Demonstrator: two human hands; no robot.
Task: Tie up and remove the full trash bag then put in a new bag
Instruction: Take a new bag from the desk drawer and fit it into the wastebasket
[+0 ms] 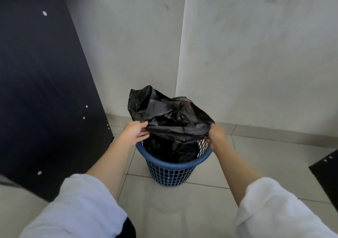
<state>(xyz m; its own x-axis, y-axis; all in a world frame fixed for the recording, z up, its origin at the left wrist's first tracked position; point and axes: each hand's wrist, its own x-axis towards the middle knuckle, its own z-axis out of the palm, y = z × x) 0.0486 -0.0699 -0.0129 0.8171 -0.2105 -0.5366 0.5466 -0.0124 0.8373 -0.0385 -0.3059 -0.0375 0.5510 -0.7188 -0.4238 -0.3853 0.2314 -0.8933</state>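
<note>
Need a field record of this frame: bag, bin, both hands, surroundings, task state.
bag: black trash bag, lower part inside the bin, top pulled up above the rim, no knot visible
bin: blue mesh basket, upright on the tiled floor
left hand: grips the bag's top edge on the left side
right hand: grips the bag's top edge on the right side
surroundings: dark panel at left, white wall behind the bin
task state: bag not yet tied or lifted out
</note>
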